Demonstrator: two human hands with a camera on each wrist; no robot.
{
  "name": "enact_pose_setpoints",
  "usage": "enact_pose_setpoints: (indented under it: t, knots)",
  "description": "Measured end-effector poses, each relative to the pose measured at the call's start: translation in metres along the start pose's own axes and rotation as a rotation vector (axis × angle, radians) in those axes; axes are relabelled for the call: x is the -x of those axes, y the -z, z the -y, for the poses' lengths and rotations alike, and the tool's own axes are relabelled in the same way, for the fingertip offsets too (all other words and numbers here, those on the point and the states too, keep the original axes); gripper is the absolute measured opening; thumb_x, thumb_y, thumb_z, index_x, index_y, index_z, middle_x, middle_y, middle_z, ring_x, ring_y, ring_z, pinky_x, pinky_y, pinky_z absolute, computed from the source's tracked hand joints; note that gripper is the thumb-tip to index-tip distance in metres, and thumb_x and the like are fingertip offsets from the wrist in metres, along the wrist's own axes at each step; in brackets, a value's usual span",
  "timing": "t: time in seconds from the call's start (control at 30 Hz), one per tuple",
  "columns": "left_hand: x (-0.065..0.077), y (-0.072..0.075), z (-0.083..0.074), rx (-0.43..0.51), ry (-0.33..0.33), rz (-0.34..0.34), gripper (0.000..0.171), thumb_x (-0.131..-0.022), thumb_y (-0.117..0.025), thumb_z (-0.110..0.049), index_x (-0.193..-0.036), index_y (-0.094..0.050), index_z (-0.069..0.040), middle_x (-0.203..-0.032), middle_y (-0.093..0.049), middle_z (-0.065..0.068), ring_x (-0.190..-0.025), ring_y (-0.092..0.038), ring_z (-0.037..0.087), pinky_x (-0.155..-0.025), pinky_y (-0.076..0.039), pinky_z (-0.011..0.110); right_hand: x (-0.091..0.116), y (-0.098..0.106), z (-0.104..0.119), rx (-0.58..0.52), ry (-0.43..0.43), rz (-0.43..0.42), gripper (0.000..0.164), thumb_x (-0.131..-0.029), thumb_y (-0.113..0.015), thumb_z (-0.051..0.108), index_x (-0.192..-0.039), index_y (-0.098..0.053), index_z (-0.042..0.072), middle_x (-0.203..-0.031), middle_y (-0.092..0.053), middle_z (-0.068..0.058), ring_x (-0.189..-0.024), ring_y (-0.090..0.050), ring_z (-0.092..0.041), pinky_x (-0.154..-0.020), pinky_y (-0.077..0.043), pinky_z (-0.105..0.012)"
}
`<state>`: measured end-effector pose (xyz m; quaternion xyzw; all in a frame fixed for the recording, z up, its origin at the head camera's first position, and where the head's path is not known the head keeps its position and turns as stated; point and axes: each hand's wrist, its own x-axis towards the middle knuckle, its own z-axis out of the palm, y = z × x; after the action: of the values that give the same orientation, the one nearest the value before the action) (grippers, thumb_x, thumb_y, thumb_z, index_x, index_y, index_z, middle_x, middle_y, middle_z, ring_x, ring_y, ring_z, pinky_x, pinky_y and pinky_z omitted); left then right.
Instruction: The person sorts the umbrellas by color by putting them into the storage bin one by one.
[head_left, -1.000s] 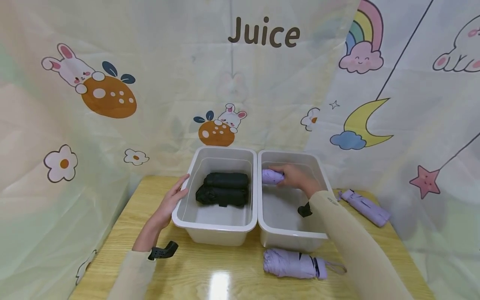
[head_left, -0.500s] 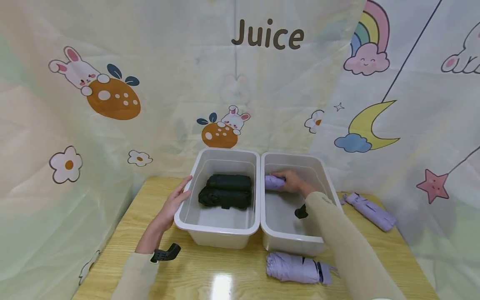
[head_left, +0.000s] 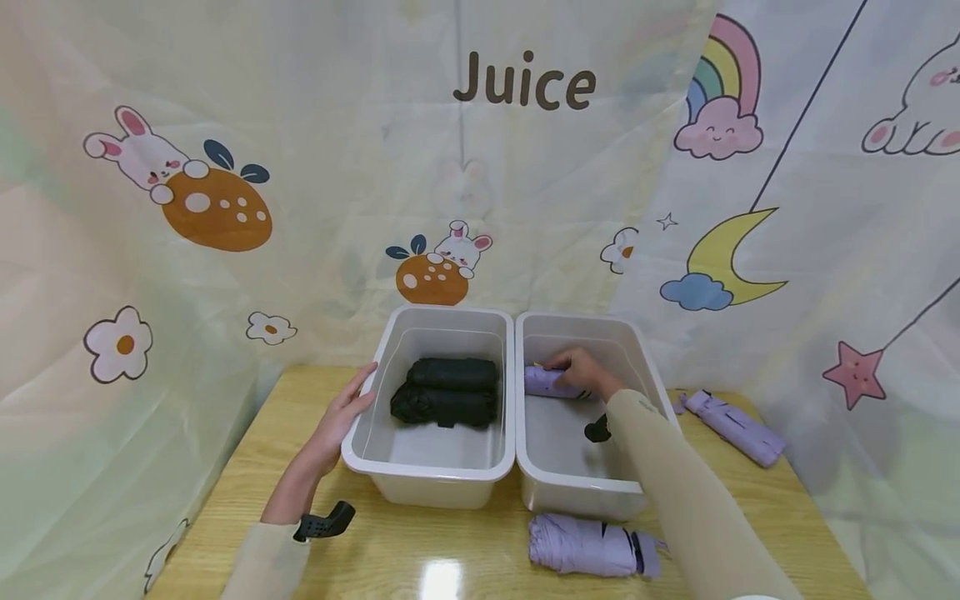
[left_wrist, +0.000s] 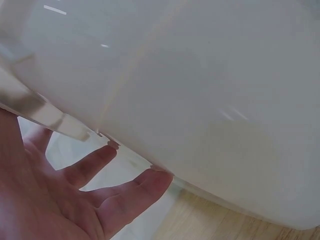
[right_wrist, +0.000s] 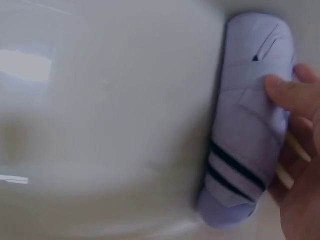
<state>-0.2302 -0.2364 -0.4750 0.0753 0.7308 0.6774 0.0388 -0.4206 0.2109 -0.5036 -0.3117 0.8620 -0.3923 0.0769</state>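
In the head view my right hand (head_left: 587, 373) reaches into the right white bin (head_left: 585, 485) and grips a folded lavender umbrella (head_left: 542, 381). From the right wrist the umbrella (right_wrist: 247, 120) appears lying along the bin floor, thumb on one side and fingers on the other. My left hand (head_left: 337, 425) rests against the outer left side of the left white bin (head_left: 427, 473). Its fingertips (left_wrist: 160, 175) touch the bin's wall with the fingers fairly straight. Two black folded umbrellas (head_left: 453, 375) lie side by side in that left bin.
Another lavender folded umbrella (head_left: 585, 546) lies on the wooden table (head_left: 375, 558) before the right bin. One more lavender umbrella (head_left: 735, 427) lies right of the bins. A printed curtain (head_left: 322, 208) hangs close behind them.
Inside the right bin, the held umbrella has come slightly nearer the front, and more of its length shows beside my right hand. My left hand stays at the left bin.
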Motion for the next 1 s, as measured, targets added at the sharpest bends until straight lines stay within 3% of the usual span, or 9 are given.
enact_pose_setpoints:
  t: [0.2,0.3,0.5,0.63,0.83,1.0]
  knots:
    - [0.003,-0.003,0.001,0.01,0.004,0.004,0.057,-0.106,-0.04,-0.03,-0.157,-0.017,-0.019,-0.159,-0.014,0.016,-0.13,-0.035,0.045,-0.091,-0.045,0.05,0.002,0.003,0.027,0.145,-0.182,-0.013,0.032,-0.076,-0.074,-0.005,-0.107,-0.071,-0.006,-0.105,-0.07,-0.018,-0.103,-0.063,-0.032,-0.087,-0.049,-0.041]
    - [0.002,-0.002,0.002,0.011,-0.004,0.01,0.057,-0.106,-0.039,-0.029,-0.157,-0.016,-0.019,-0.159,-0.014,0.017,-0.129,-0.036,0.045,-0.09,-0.046,0.048,0.002,0.012,0.04,0.154,-0.207,-0.005,0.032,-0.08,-0.073,-0.003,-0.111,-0.068,-0.008,-0.106,-0.068,-0.021,-0.1,-0.063,-0.034,-0.083,-0.05,-0.041]
    - [0.001,0.001,-0.001,0.015,-0.019,0.013,0.058,-0.106,-0.04,-0.031,-0.157,-0.016,-0.019,-0.158,-0.015,0.017,-0.128,-0.037,0.046,-0.087,-0.048,0.044,0.008,0.041,0.067,0.125,-0.22,0.04,0.035,-0.091,-0.066,0.008,-0.123,-0.062,-0.006,-0.116,-0.065,-0.022,-0.106,-0.061,-0.033,-0.088,-0.048,-0.043]
    - [-0.001,-0.002,-0.001,0.018,-0.015,0.015,0.057,-0.106,-0.039,-0.031,-0.157,-0.016,-0.019,-0.158,-0.016,0.016,-0.128,-0.037,0.045,-0.087,-0.047,0.044,0.025,0.067,0.082,0.072,-0.271,0.004,0.04,-0.095,-0.064,0.019,-0.129,-0.06,-0.001,-0.118,-0.064,-0.016,-0.105,-0.061,-0.031,-0.089,-0.048,-0.045]
    - [0.0,-0.004,0.0,0.013,-0.008,0.026,0.059,-0.106,-0.038,-0.032,-0.158,-0.013,-0.019,-0.158,-0.014,0.018,-0.129,-0.034,0.043,-0.087,-0.047,0.04,0.06,0.102,0.104,-0.065,-0.299,-0.058,0.043,-0.097,-0.063,0.021,-0.134,-0.056,0.0,-0.119,-0.063,-0.018,-0.103,-0.061,-0.033,-0.091,-0.045,-0.052]
    - [0.0,-0.005,0.0,0.023,-0.015,0.02,0.058,-0.106,-0.037,-0.033,-0.158,-0.014,-0.02,-0.158,-0.016,0.016,-0.13,-0.034,0.041,-0.084,-0.048,0.033,0.101,0.131,0.115,-0.05,-0.276,-0.122,0.043,-0.098,-0.061,0.023,-0.134,-0.055,0.002,-0.122,-0.061,-0.018,-0.105,-0.06,-0.036,-0.087,-0.049,-0.043]
